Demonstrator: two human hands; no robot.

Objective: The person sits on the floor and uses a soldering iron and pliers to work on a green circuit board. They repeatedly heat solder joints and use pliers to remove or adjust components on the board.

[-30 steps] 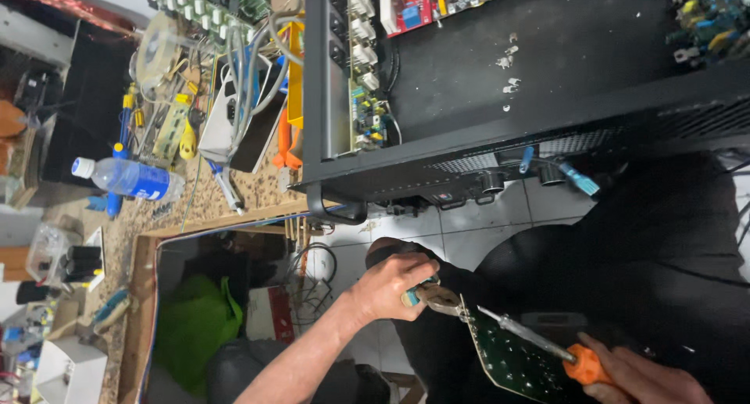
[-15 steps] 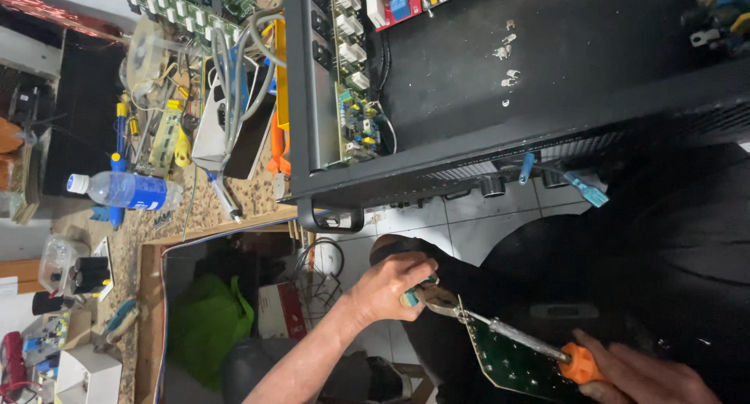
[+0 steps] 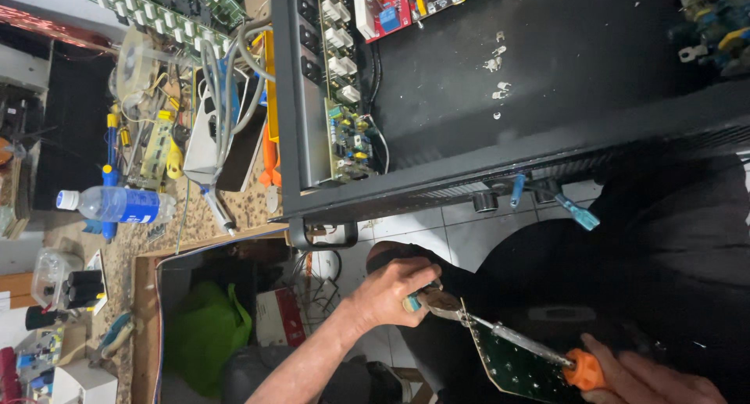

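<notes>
My left hand [image 3: 387,294] grips teal-handled pliers [image 3: 437,301] whose jaws clamp the corner of a green circuit board [image 3: 519,365] held over my lap. At the bottom right, my right hand [image 3: 652,379] holds an orange-handled screwdriver [image 3: 582,369], and its metal shaft lies across the board towards the pliers. Black trousers [image 3: 664,279] lie under and behind the board.
A large open black metal chassis [image 3: 547,99] with circuit boards inside overhangs the workbench edge. The speckled bench [image 3: 195,209] carries a water bottle [image 3: 117,205], cables, a white power strip and tools. A green bag [image 3: 207,334] lies below, and pale floor tiles [image 3: 461,236] show.
The view has shifted a little and the chassis fills more of the frame. Both hands keep their hold on the pliers, board and screwdriver.
</notes>
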